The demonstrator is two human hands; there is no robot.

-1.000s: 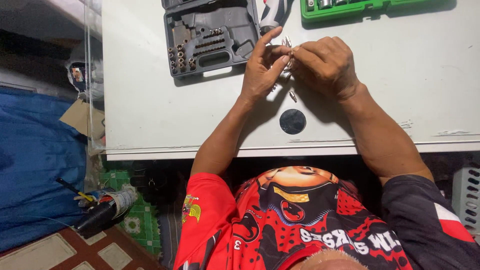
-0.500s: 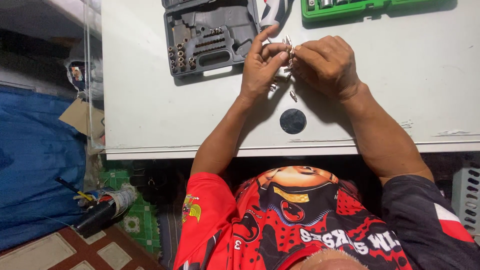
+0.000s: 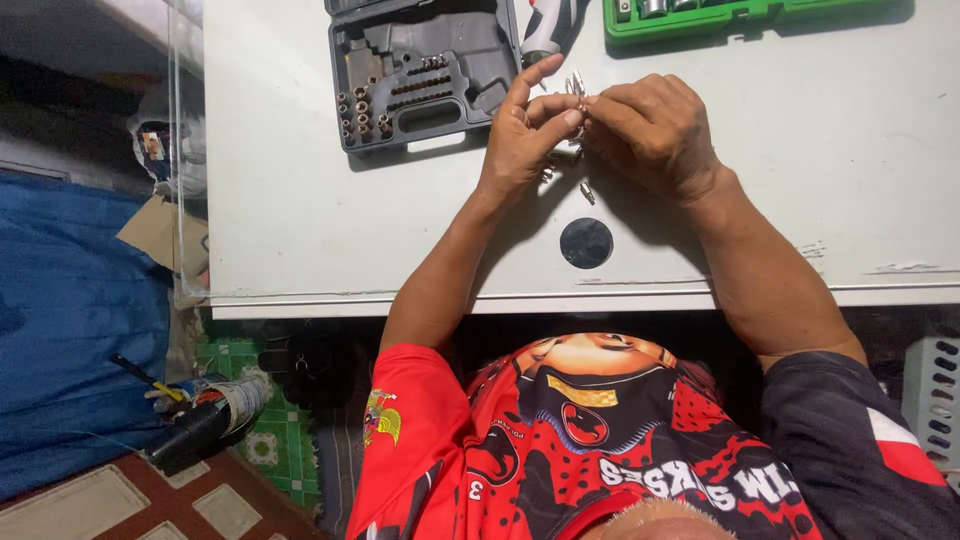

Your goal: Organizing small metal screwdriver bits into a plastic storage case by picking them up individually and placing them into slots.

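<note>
Both hands, left hand (image 3: 520, 140) and right hand (image 3: 655, 130), pinch small screwdriver bits (image 3: 576, 88) together, sorting them beside the grey tool case (image 3: 420, 75).

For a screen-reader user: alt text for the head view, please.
Both hands, left hand and right hand, pinch small metal bits together above a white table. An open grey tool case lies left; a green case beyond.

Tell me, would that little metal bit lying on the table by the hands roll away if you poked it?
Probably, a little. The loose bit looks small and rod-shaped, so a sideways poke could roll it across the smooth white table. It seems metal, so likely stiff and not fragile. Being tiny and shiny, it may slip from fingertips.
</note>
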